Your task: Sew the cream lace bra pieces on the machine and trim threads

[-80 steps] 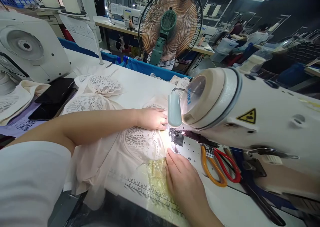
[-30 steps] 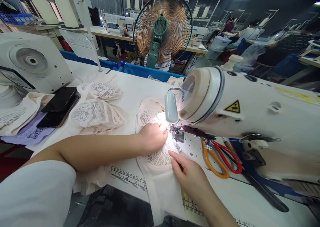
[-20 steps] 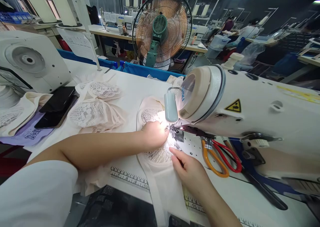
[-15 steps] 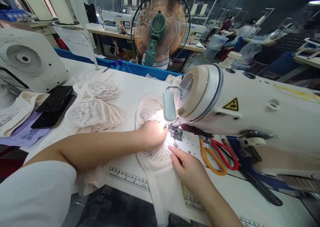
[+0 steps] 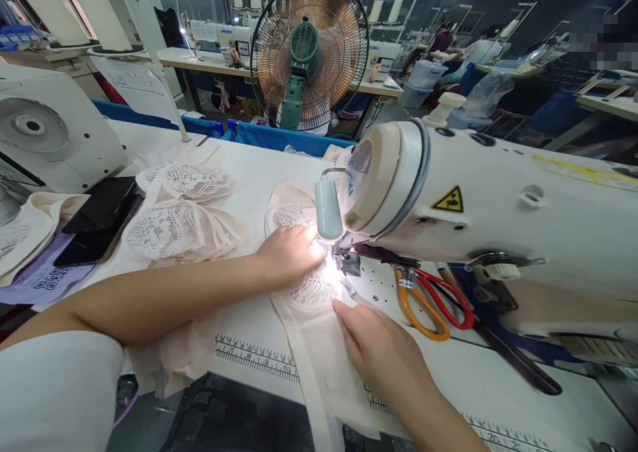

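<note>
A cream lace bra (image 5: 312,292) lies under the needle area of a white sewing machine (image 5: 468,193), lit by a bright lamp. My left hand (image 5: 286,256) rests on its upper lace, fingers bent together and gripping the fabric beside the presser foot (image 5: 341,256); glare partly hides the fingertips. Nearer to me, my right hand (image 5: 381,339) pinches the lower right edge of the cup between thumb and forefinger. The bra's plain band (image 5: 312,372) hangs over the table's front edge.
Orange-and-red-handled scissors (image 5: 423,306) lie right of the needle. More lace bra pieces (image 5: 182,229) and two stacked phones (image 5: 102,216) are to the left. A printed ruler (image 5: 256,359) runs along the front. Behind stands a large fan (image 5: 306,53).
My left hand has shifted slightly left, its fingers lying longer over the lace. My right hand has moved a little nearer to me along the cup edge. The whole view has shifted slightly.
</note>
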### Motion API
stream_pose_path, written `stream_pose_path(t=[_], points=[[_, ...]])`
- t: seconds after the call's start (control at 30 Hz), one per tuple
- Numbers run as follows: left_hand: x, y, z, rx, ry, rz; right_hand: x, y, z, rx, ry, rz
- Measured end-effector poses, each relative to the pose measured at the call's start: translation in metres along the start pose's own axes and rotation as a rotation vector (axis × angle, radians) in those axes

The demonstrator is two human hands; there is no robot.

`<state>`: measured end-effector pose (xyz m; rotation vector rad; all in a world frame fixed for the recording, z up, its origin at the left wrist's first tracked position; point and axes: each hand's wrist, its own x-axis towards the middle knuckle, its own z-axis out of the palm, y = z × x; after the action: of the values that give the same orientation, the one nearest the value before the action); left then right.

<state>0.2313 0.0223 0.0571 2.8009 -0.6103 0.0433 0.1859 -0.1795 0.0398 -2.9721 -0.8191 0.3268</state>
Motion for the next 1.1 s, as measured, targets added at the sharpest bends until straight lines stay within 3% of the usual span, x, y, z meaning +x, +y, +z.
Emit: stream_pose_path(t=[0.1, 0.17, 0.23, 0.37, 0.57, 0.73, 0.93, 1.1], points=[[-0.022, 0.001, -0.012, 0.097, -0.203, 0.033, -0.006, 0.001, 0.000, -0.006, -0.045, -0.013], [-0.031, -0.001, -0.012, 0.138, -0.331, -0.021, -0.004, 0.001, -0.002, -0.003, -0.066, -0.008], [-0.033, -0.005, -0.008, 0.143, -0.381, -0.072, -0.001, 0.001, -0.004, -0.009, -0.081, -0.001], [-0.025, -0.016, -0.003, 0.135, -0.358, -0.085, 0.009, 0.003, -0.008, -0.030, -0.080, 0.011], [-0.004, -0.029, -0.010, 0.111, -0.366, -0.109, 0.022, 0.001, -0.017, -0.079, -0.179, 0.037], [0.013, -0.041, -0.015, 0.061, -0.352, -0.031, 0.032, -0.007, -0.029, -0.060, -0.277, 0.100], [0.028, -0.043, -0.023, 0.024, -0.352, -0.084, 0.037, -0.010, -0.029, -0.081, -0.276, 0.102], [0.035, -0.048, -0.025, -0.005, -0.347, -0.108, 0.019, 0.000, -0.020, -0.083, -0.191, 0.077]])
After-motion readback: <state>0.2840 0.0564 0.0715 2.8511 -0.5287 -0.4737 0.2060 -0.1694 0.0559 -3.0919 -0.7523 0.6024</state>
